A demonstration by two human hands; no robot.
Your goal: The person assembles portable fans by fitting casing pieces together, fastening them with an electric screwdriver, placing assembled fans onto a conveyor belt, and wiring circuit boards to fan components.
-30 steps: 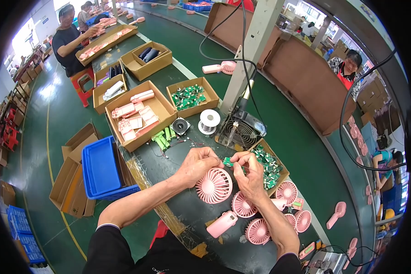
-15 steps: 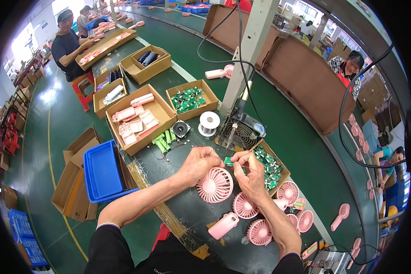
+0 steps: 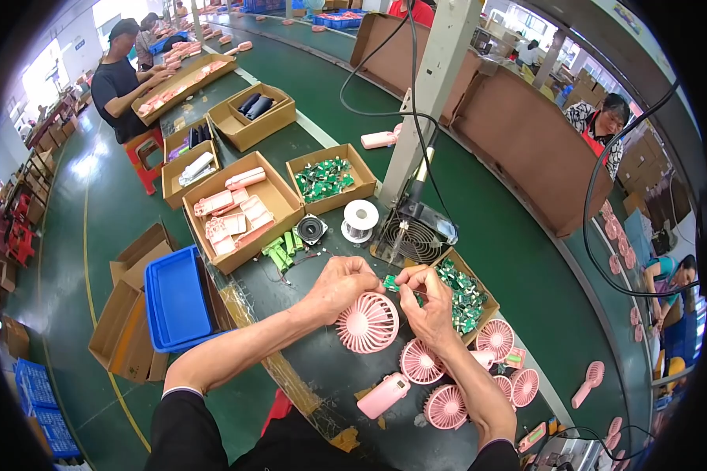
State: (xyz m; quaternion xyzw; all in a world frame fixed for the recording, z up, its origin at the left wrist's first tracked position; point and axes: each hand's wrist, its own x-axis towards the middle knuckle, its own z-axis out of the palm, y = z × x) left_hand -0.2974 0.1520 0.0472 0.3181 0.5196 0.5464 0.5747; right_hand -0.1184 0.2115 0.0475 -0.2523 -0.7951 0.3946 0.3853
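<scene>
Over the dark worktable, my left hand [image 3: 344, 289] and my right hand [image 3: 427, 304] work close together with pinched fingertips. A small green circuit board [image 3: 390, 282] sits between them, held at the right fingertips. Whatever the left fingers pinch is too small or hidden to make out. Just below the left hand lies a pink fan head [image 3: 368, 323] with a slatted round grille. More pink fan heads [image 3: 423, 361] lie around my right forearm, and a pink handle casing [image 3: 383, 395] rests nearer to me. Beyond my right hand stands a carton of circuit boards [image 3: 462, 298].
Farther back are a solder spool [image 3: 360, 219], a black fan unit [image 3: 410, 235] beside a metal post [image 3: 430, 94], a round speaker [image 3: 312, 229] and green cells [image 3: 281, 250]. Cartons of pink casings [image 3: 243, 208] and boards [image 3: 330, 177] stand left. A blue bin [image 3: 179, 302] is beside the table.
My hands stay almost in place, still pinching around the circuit board. The view has shifted slightly. The person at the far left has bent their head lower.
</scene>
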